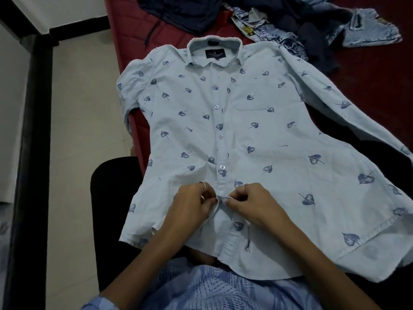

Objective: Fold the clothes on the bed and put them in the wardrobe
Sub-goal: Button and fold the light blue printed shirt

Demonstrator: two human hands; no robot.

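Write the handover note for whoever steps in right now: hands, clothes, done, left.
Left hand and right hand each pinch the button placket low on the leaf-print shirt, which lies face up on the red bed.
Done: shirt spread out, upper buttons look closed.
Left: finish this button, fold the shirt, then the jeans and dark garment beyond the collar; nothing folded or put away yet.

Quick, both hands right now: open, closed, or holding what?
Left hand: closed, pinching the shirt placket near a lower button.
Right hand: closed, pinching the opposite placket edge.
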